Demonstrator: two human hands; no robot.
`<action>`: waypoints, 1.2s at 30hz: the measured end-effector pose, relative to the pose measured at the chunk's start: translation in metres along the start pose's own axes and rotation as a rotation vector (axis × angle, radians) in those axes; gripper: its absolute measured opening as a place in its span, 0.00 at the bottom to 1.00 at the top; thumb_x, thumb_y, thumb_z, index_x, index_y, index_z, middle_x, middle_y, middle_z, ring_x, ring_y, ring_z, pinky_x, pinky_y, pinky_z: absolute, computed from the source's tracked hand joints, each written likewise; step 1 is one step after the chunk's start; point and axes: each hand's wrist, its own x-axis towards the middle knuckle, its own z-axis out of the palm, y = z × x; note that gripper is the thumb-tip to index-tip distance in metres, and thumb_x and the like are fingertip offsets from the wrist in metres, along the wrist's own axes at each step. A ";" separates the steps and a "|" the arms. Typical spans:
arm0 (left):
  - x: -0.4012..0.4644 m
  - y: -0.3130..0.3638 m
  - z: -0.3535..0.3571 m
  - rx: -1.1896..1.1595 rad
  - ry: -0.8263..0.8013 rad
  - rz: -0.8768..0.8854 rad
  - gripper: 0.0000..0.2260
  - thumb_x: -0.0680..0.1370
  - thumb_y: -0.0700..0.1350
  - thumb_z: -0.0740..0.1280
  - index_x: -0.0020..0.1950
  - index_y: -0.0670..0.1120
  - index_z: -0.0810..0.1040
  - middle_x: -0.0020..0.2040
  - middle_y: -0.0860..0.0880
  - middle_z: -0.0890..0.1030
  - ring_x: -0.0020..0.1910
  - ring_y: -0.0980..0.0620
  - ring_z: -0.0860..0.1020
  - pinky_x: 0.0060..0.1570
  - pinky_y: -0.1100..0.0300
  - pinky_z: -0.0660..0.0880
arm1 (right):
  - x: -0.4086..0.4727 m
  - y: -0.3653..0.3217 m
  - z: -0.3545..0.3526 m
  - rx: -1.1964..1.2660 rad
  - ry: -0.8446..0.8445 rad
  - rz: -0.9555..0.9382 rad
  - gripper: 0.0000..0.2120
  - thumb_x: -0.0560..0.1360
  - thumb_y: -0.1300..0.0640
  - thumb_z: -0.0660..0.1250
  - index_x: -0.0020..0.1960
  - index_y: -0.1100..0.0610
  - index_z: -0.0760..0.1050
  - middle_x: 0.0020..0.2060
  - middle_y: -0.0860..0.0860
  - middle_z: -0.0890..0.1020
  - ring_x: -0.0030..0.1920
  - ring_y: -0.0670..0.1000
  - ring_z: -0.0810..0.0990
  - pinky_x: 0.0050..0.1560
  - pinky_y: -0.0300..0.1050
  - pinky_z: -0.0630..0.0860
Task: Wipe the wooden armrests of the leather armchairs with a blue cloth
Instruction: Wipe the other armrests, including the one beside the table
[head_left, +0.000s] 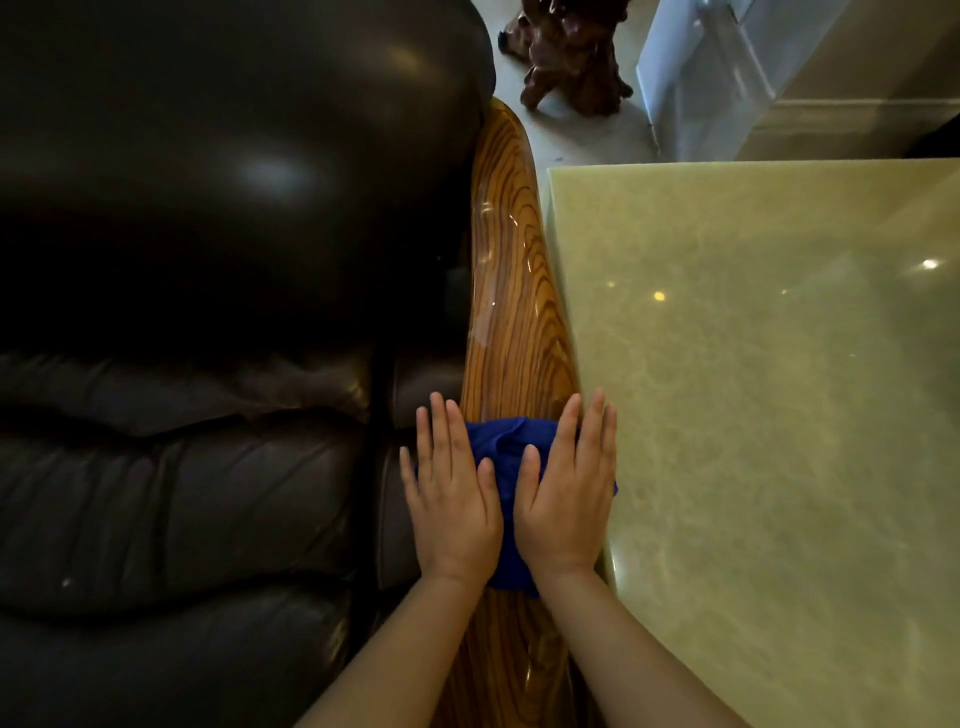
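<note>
A glossy wooden armrest (511, 270) with dark grain runs from the bottom centre up along the right side of a dark leather armchair (208, 260). A blue cloth (501, 441) lies crumpled on the armrest near its lower part. My left hand (452, 499) lies flat on the cloth's left side, fingers stretched out and pointing up the armrest. My right hand (563, 493) lies flat on the cloth's right side, fingers together. Both palms press the cloth down; most of it is hidden under them.
A pale green polished stone table (769, 415) stands tight against the armrest's right edge. A carved dark wood stand (571, 57) sits on the light floor beyond the armrest's far end. A white wall corner (691, 78) is at the top right.
</note>
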 end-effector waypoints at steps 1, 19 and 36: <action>0.008 0.003 -0.002 -0.001 -0.009 0.001 0.25 0.79 0.52 0.44 0.73 0.49 0.40 0.75 0.51 0.43 0.75 0.53 0.43 0.72 0.49 0.46 | 0.008 -0.002 -0.001 0.003 -0.005 0.000 0.27 0.79 0.49 0.48 0.74 0.62 0.52 0.75 0.58 0.53 0.75 0.55 0.48 0.72 0.54 0.56; 0.102 0.031 -0.011 -0.376 0.067 0.091 0.26 0.78 0.54 0.47 0.72 0.60 0.37 0.74 0.62 0.37 0.74 0.61 0.42 0.70 0.69 0.42 | 0.114 -0.021 -0.003 0.072 -0.059 -0.069 0.27 0.78 0.43 0.44 0.74 0.45 0.41 0.75 0.53 0.44 0.75 0.53 0.44 0.71 0.58 0.53; 0.209 0.027 0.002 -0.431 -0.157 0.214 0.29 0.80 0.45 0.54 0.69 0.57 0.34 0.71 0.59 0.34 0.71 0.64 0.35 0.62 0.79 0.35 | 0.200 -0.042 0.019 0.193 -0.156 -0.071 0.27 0.79 0.48 0.46 0.75 0.55 0.42 0.76 0.57 0.43 0.75 0.54 0.45 0.73 0.52 0.57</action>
